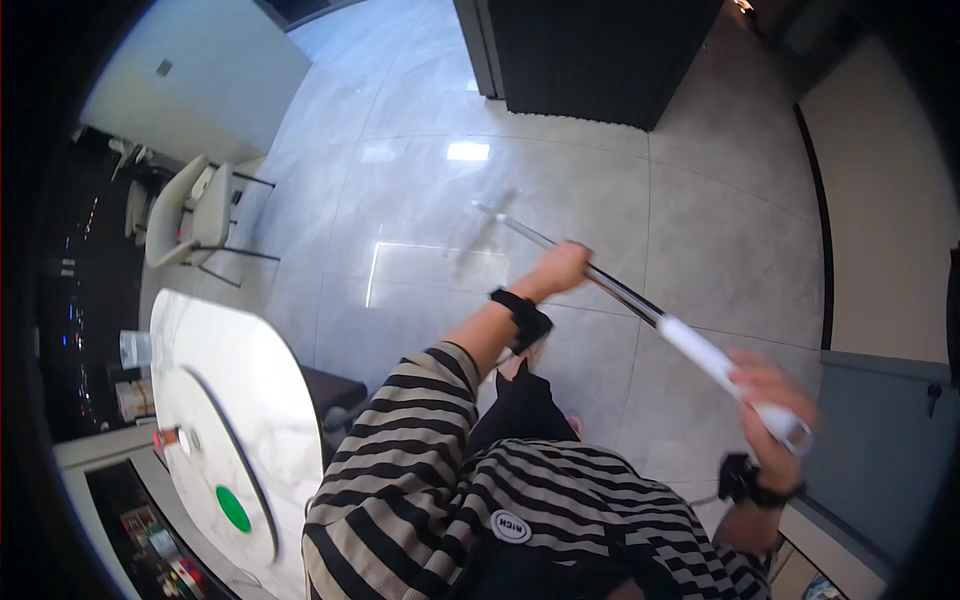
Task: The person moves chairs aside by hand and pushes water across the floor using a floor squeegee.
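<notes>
A mop with a metal pole and a white grip runs diagonally across the view. Its blurred, greyish flat head is against the floor ahead of me. My left hand is wrapped around the metal pole about midway along. Around the white grip, near its looped end, closes my right hand, somewhat smeared by motion. Black straps with small devices sit on both wrists.
Shiny grey tiles cover the floor. On my left stand a white marble-look table with a turntable and a pale chair. A dark cabinet is ahead; a grey-blue cabinet stands at right.
</notes>
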`<control>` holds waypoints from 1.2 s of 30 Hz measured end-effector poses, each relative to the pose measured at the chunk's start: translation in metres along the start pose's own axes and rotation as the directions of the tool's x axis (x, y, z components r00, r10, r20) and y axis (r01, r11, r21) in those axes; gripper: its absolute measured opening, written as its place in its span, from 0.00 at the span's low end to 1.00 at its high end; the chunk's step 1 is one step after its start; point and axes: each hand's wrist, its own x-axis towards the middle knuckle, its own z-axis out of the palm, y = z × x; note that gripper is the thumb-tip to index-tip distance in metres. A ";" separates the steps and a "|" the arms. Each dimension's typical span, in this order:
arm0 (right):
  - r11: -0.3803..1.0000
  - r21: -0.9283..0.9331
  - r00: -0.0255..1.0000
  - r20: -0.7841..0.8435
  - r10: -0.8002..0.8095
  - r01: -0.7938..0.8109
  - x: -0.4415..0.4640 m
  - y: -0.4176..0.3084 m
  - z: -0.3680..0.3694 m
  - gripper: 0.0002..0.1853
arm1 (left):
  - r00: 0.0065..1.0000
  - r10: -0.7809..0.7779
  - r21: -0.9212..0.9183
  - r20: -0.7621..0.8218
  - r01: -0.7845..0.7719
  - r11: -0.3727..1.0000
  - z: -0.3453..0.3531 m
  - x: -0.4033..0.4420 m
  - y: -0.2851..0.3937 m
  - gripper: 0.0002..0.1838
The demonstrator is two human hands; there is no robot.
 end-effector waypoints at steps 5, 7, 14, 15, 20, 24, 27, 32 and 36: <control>0.984 0.132 0.992 0.024 -0.121 0.117 0.166 0.113 0.111 0.09 | 0.927 -0.254 -0.009 -0.275 0.261 0.965 -0.096 0.045 -0.176 0.05; 0.945 0.268 0.981 0.008 -0.196 0.187 0.216 0.159 0.161 0.08 | 0.896 -0.265 0.020 -0.356 0.291 0.957 -0.117 0.057 -0.241 0.11; 0.993 0.107 0.992 0.105 -0.064 0.053 0.250 0.193 0.215 0.06 | 0.853 -0.456 -0.093 -0.254 0.448 0.889 -0.100 0.071 -0.333 0.23; 0.995 0.089 0.995 0.085 -0.055 0.047 0.245 0.193 0.211 0.06 | 0.867 -0.421 -0.096 -0.266 0.411 0.907 -0.093 0.075 -0.332 0.24; 0.999 0.032 1.000 0.005 0.016 -0.016 0.184 0.169 0.140 0.10 | 0.958 -0.262 -0.124 0.112 0.275 0.953 -0.076 0.095 -0.238 0.20; 0.982 -0.112 0.988 0.011 0.152 -0.150 0.094 0.101 0.064 0.09 | 0.944 0.152 -0.001 0.293 -0.158 0.987 -0.015 0.102 -0.135 0.12; 0.945 -0.174 0.961 -0.033 0.276 -0.277 0.015 0.031 0.014 0.09 | 0.913 0.309 -0.035 0.268 -0.312 0.950 0.062 0.075 -0.038 0.07; 0.843 -0.245 0.872 -0.237 0.427 -0.480 -0.118 -0.079 -0.027 0.06 | 0.864 0.451 -0.256 0.222 -0.395 0.882 0.180 -0.010 0.123 0.17; 0.781 -0.312 0.841 -0.198 0.504 -0.541 -0.186 -0.148 -0.055 0.06 | 0.747 0.565 -0.410 0.351 -0.419 0.810 0.207 -0.062 0.224 0.09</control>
